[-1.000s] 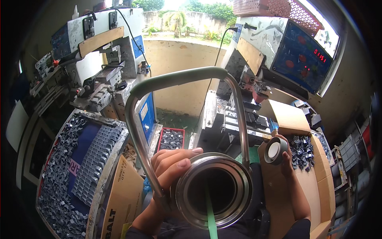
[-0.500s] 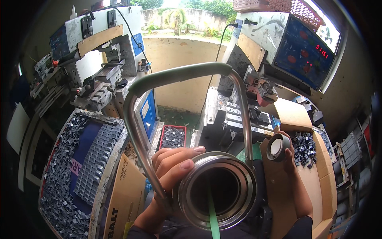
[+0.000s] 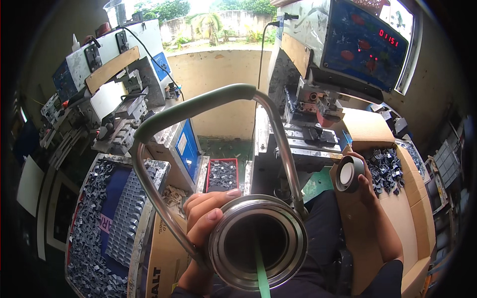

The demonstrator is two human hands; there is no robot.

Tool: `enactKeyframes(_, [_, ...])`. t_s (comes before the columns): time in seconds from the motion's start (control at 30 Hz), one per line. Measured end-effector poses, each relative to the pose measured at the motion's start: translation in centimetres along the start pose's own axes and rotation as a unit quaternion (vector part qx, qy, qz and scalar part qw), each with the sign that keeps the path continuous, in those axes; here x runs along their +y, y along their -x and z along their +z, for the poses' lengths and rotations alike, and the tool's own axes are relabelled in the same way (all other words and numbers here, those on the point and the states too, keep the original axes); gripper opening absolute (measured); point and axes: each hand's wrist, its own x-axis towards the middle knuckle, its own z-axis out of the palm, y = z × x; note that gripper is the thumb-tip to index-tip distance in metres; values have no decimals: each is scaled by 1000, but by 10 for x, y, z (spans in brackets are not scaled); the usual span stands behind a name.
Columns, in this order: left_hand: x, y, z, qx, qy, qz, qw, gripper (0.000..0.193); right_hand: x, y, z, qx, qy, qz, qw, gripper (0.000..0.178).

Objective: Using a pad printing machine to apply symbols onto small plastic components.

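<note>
My left hand [image 3: 204,213] is wrapped round the side of a steel tumbler [image 3: 296,243] held upright in front of me, its open mouth facing up. A green straw [image 3: 262,275] leans out over its near rim; the dark inside hides what it contains. The tumbler's tall metal carry handle [image 3: 208,103], with a green sleeve on top, stands raised. Off to the right, my right hand [image 3: 366,184] grips a round grey-green lid [image 3: 349,174] by its edge. The lid's white inner disc faces me, and it is apart from the tumbler.
Trays of small dark parts [image 3: 94,238] lie at the left, beside a cardboard box [image 3: 169,253]. Machines stand at the left [image 3: 107,54] and right [image 3: 303,30]. A red crate [image 3: 237,174] sits between them. Another open cardboard box [image 3: 397,223] with dark parts is under my right arm.
In the picture the tumbler and my left hand have shifted left and slightly down, as the whole view has shifted. Both hands keep their holds; the lid has turned slightly.
</note>
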Motion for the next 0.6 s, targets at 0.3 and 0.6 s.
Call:
enactKeyframes(0.3, [8,1,2,-19,6,-9,1000,64,-1,1,0,-1,1,2,1000,100])
enactKeyframes(0.6, [11,1,4,-31,29,-18,999,65,-3,1,2,0,-18,7,1000,100])
